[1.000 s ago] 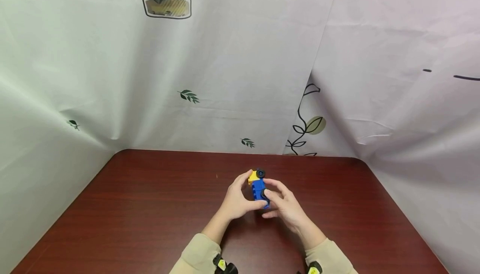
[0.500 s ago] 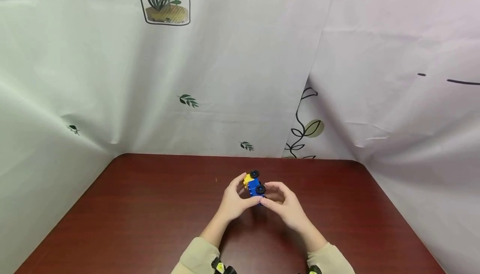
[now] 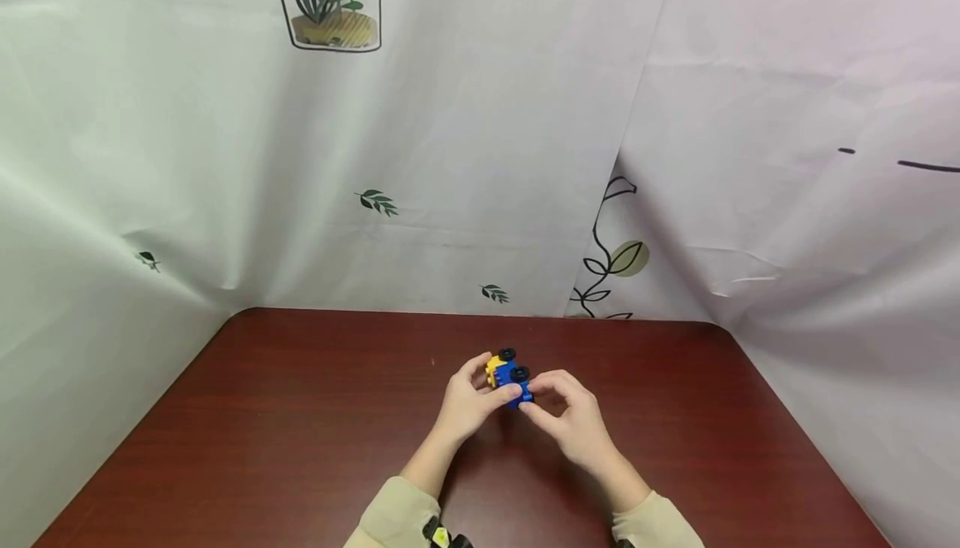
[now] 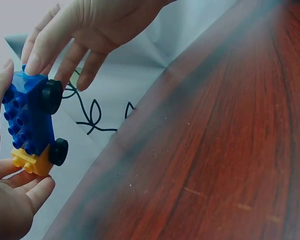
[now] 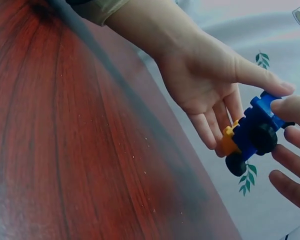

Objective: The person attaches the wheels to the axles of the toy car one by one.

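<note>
A small toy car (image 3: 507, 375) of blue and yellow building bricks, with black wheels, is held up above the table between both hands. My left hand (image 3: 463, 406) grips it lengthwise, thumb at the blue end and fingertips under the yellow end. In the left wrist view, the studded side of the blue body (image 4: 32, 125) faces the left palm and two black wheels (image 4: 52, 97) point away from it. My right hand (image 3: 583, 427) pinches the blue end between thumb and index finger, its other fingers (image 5: 290, 162) spread beside the car. The car's far-side wheels are mostly hidden.
The dark red-brown wooden table (image 3: 315, 431) reaches back to a pale wall sheet (image 3: 480, 132) printed with plants. Beige sleeves (image 3: 397, 510) cover both forearms, and a black device (image 3: 442, 534) sits at the left wrist.
The car has turned in the left hand, its wheels now showing differently and its body tilting over. The right fingers have shifted from beside the nearer wheel to the blue end.
</note>
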{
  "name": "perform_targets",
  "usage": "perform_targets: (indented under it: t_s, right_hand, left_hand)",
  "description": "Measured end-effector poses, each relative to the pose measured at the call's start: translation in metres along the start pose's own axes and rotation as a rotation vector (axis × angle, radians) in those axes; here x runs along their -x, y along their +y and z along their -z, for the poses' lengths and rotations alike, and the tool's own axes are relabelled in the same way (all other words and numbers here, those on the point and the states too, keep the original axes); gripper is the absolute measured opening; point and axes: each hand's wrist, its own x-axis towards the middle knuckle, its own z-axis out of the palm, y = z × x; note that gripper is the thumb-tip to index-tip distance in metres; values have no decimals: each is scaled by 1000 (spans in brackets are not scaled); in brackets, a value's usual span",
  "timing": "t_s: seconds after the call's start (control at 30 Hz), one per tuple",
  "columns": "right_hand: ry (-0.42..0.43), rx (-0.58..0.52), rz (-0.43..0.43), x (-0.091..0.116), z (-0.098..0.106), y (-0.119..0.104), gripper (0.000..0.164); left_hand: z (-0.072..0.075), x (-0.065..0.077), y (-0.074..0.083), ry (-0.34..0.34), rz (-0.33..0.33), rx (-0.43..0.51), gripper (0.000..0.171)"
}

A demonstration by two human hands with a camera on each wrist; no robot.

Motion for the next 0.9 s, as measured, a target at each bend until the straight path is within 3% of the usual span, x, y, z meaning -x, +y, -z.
perform_targets:
  t_s: [0.2, 0.33, 0.57, 0.7, 0.9]
  right_hand:
    - [101, 132, 119, -2, -1, 3, 24]
    - [198, 213, 150, -4, -1, 1, 26]
    - [280, 191, 140, -4, -1, 3, 24]
    - [286, 192, 50, -3, 0, 12, 23]
    - [173, 247, -219, -3, 3, 21, 34]
  left_hand:
    - [0, -1, 1, 22, 28, -15, 90]
    - [0, -1, 3, 56, 57, -36, 88]
    - [-1, -1, 7, 66, 50, -39, 84]
    - [0, -1, 9, 75, 49, -35, 80]
    - [3, -2, 12, 52, 73, -77, 79]
